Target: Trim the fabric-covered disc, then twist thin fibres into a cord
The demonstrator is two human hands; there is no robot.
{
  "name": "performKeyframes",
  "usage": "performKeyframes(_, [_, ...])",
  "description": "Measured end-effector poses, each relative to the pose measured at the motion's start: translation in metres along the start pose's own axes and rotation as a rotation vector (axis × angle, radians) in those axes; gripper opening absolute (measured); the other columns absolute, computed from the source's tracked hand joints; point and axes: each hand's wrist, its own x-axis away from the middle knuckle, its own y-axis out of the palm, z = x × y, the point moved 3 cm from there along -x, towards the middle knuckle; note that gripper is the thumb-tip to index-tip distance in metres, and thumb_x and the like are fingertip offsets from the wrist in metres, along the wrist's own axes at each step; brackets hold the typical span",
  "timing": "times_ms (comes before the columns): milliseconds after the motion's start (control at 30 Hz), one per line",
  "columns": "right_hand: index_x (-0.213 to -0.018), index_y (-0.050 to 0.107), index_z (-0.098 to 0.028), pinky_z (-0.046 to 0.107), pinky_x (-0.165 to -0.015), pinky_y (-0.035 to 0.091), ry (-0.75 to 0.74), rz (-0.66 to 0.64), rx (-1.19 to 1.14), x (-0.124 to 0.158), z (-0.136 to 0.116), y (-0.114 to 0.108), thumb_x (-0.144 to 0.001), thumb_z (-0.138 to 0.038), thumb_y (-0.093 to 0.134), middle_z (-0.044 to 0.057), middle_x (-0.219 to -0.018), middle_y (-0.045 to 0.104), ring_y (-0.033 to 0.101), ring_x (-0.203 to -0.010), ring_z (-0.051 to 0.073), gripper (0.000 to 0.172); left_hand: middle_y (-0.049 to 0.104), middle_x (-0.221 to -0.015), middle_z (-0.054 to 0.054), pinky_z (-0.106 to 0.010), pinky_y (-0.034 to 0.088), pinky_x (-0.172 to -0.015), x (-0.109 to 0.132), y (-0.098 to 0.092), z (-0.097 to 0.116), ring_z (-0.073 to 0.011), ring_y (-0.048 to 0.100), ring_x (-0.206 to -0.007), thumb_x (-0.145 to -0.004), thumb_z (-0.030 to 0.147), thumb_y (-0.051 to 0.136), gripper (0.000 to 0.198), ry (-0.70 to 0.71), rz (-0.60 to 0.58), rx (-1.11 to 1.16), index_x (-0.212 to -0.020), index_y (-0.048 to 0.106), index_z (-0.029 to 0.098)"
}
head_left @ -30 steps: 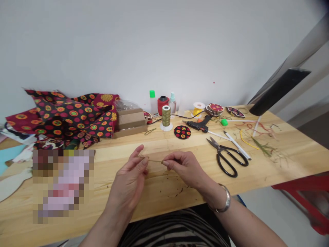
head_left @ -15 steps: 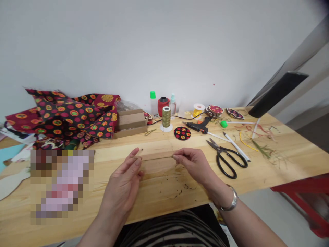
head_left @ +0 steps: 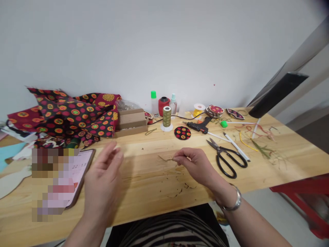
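Remotely, I watch the right hand (head_left: 191,164), thumb and forefinger pressed together, pinch an olive-brown strand (head_left: 167,159) left of the black-handled scissors (head_left: 219,149); the strand's loose end points farther left and blurs into fine fibres. The left hand (head_left: 102,175), well apart to the left of the scissors and smeared by motion, has its fingers loosely curled and parted from the thumb; I see nothing gripped there. Between the two hands, pale wood gives me room to move sideways, while dark scraps (head_left: 185,187) litter the surface nearer me than the scissors. To the right, their handle loops lie close to the right wrist, leaving a tighter margin, with a white pen (head_left: 236,147) just beside them. Beyond the scissors sit a glue gun (head_left: 199,126), a patterned disc (head_left: 182,133) and an olive thread spool (head_left: 167,117). The table (head_left: 144,199) ends on the near side of the scissors, its front edge passing beneath both forearms. Far left of the scissors lies a partly pixelated phone (head_left: 82,171).
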Motion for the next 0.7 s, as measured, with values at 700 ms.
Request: performKeyframes(700, [-0.076,0.068,-0.019,0.02,-0.067,0.041,-0.181,-0.219,0.232,0.001,-0.022,0.013,-0.084,-0.011,0.05,-0.001,-0.075,0.069,0.06,-0.069,0.011,0.022,0.069,-0.08,-0.003,-0.025,0.043,-0.069,0.043,0.05,-0.012,-0.0184,0.062,-0.073,-0.085,0.017,0.045,0.037,0.335,-0.841,-0.553,-0.117,0.061,0.028])
